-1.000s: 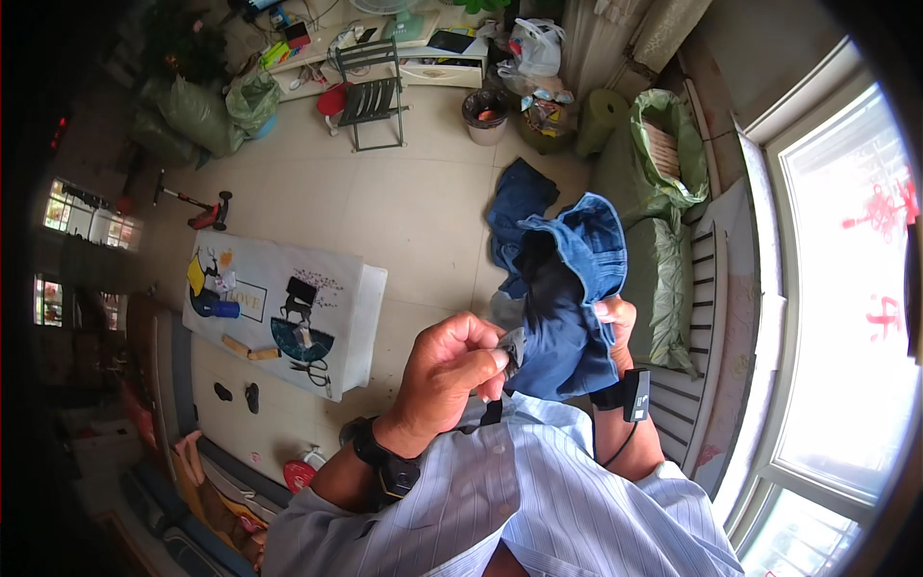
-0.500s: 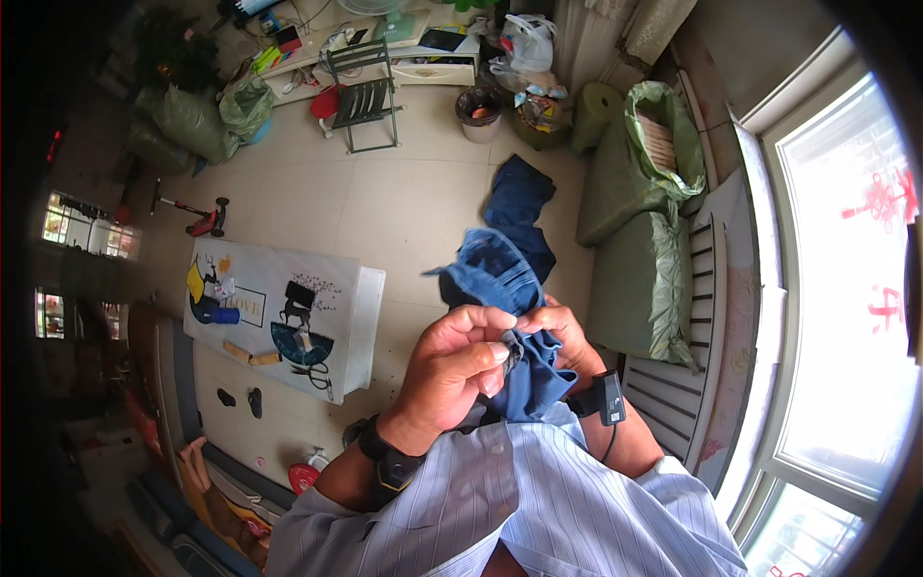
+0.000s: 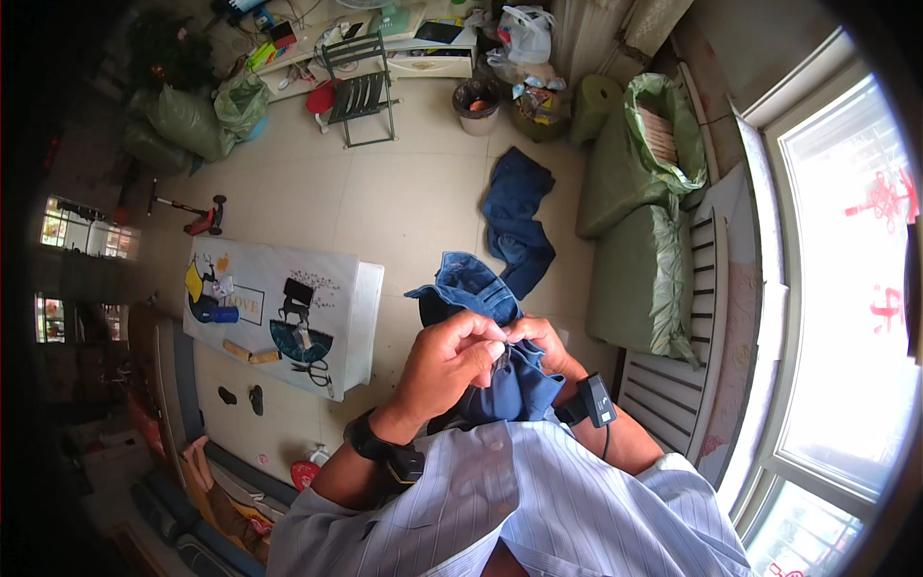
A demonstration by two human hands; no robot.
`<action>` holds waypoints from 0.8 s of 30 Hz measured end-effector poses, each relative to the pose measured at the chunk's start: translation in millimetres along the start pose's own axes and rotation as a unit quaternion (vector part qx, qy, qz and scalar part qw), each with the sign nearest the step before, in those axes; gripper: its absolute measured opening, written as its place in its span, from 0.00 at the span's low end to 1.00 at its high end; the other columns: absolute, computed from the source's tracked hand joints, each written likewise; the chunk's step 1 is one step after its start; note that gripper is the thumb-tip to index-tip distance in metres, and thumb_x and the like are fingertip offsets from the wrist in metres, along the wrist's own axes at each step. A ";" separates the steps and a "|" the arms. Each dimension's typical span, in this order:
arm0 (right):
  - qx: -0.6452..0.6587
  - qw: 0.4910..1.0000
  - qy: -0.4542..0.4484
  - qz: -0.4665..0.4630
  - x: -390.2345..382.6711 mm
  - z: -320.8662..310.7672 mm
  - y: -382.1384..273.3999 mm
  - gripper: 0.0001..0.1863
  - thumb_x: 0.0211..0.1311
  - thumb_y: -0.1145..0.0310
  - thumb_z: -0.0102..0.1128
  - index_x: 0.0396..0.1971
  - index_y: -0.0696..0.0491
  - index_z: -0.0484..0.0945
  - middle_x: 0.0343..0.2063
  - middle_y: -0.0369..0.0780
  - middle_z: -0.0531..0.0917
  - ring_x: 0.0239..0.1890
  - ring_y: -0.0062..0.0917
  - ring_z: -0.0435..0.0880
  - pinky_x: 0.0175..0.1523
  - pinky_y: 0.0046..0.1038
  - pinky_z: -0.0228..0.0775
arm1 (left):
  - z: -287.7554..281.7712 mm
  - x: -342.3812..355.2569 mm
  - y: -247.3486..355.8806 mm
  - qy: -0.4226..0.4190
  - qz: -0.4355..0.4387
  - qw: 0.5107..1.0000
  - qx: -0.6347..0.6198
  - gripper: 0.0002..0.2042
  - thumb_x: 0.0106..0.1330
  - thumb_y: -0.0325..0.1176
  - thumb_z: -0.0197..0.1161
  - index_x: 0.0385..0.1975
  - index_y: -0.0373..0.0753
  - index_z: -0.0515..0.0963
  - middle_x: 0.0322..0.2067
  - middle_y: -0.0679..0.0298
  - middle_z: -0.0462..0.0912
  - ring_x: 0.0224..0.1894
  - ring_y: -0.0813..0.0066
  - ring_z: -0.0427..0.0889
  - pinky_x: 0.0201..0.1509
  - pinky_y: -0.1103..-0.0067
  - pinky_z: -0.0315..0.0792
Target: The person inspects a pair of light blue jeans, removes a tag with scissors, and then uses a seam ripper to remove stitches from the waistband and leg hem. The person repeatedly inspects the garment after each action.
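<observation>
A piece of blue denim clothing (image 3: 524,383) is bunched up in front of my chest, its open, banded end (image 3: 471,279) pointing away from me. My left hand (image 3: 452,361) is closed, thumb and fingertips pinching at the cloth beside a small dark grey piece (image 3: 502,358); whether that piece is part of the garment I cannot tell. Right against it, my right hand (image 3: 543,343) grips the denim from the other side, fingertips pressed together. The fingertips of both hands nearly meet. Another dark blue denim garment (image 3: 516,207) lies on the floor just beyond.
To the left stands a low white table (image 3: 361,327) with scissors (image 3: 312,370) and a blue cylinder (image 3: 223,314) on it. Green wrapped bundles (image 3: 625,279) line the right side near the window. A folding chair (image 3: 363,101) and a bin (image 3: 477,106) stand farther off.
Both hands and the held denim have shifted slightly left and nearer to me. The garment's open end has dropped leftward, showing more of the denim on the floor.
</observation>
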State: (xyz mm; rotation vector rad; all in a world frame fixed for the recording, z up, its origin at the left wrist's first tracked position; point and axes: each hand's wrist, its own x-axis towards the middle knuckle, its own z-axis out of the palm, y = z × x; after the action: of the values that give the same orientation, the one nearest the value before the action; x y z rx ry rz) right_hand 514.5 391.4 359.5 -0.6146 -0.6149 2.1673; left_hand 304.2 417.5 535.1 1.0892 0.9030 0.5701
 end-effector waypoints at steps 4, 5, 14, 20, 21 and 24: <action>-0.018 0.995 0.031 -0.090 -8.6 -31.5 37.3 0.15 0.58 0.68 0.66 0.44 0.58 0.86 0.50 0.43 0.89 0.49 0.30 0.88 0.56 0.31 0.79 | -7.7 0.1 -5.4 -0.014 0.021 0.996 -0.087 0.11 0.69 0.23 0.69 0.48 0.32 0.78 0.37 0.66 0.82 0.36 0.84 0.82 0.41 0.83 0.78; 0.015 0.995 0.047 -0.082 -8.9 -31.9 40.0 0.16 0.56 0.68 0.69 0.45 0.57 0.85 0.51 0.43 0.89 0.50 0.31 0.89 0.57 0.31 0.79 | -9.0 -1.2 -8.7 -0.004 0.028 0.997 -0.078 0.12 0.69 0.23 0.69 0.49 0.33 0.77 0.38 0.66 0.82 0.38 0.84 0.82 0.42 0.83 0.78; 0.199 0.979 0.041 0.010 -4.5 -2.1 2.4 0.18 0.60 0.65 0.76 0.48 0.53 0.84 0.50 0.44 0.89 0.52 0.33 0.88 0.59 0.36 0.79 | -12.9 -0.3 -30.6 0.039 0.042 0.997 0.045 0.07 0.67 0.21 0.70 0.40 0.35 0.78 0.41 0.68 0.80 0.40 0.84 0.78 0.44 0.82 0.75; 0.185 0.974 0.131 -0.017 -3.0 6.8 0.4 0.17 0.60 0.67 0.58 0.42 0.61 0.88 0.41 0.42 0.92 0.44 0.31 0.89 0.57 0.33 0.80 | -10.7 4.4 -21.8 0.043 0.072 0.991 -0.103 0.05 0.66 0.20 0.68 0.33 0.36 0.79 0.42 0.64 0.81 0.41 0.80 0.78 0.45 0.80 0.73; 0.184 0.973 0.134 -0.022 -2.5 15.4 -9.9 0.16 0.60 0.67 0.59 0.42 0.60 0.88 0.41 0.42 0.92 0.43 0.31 0.89 0.57 0.33 0.80 | -13.6 3.2 -20.6 0.042 0.070 0.986 -0.144 0.05 0.66 0.20 0.67 0.33 0.36 0.79 0.43 0.63 0.82 0.42 0.79 0.79 0.47 0.79 0.74; 0.167 0.969 0.179 -0.037 -3.4 15.6 -17.6 0.15 0.59 0.66 0.62 0.41 0.59 0.88 0.41 0.42 0.91 0.43 0.30 0.89 0.56 0.33 0.80 | -18.0 3.1 -20.0 0.041 0.089 0.972 -0.215 0.05 0.66 0.19 0.67 0.33 0.36 0.79 0.43 0.63 0.84 0.43 0.79 0.80 0.51 0.80 0.74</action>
State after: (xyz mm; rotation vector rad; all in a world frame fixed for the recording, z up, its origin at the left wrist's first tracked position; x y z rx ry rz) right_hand 516.8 395.4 382.9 -0.7596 -0.0743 1.9624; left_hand 290.0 421.4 512.3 0.7593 0.7110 0.9196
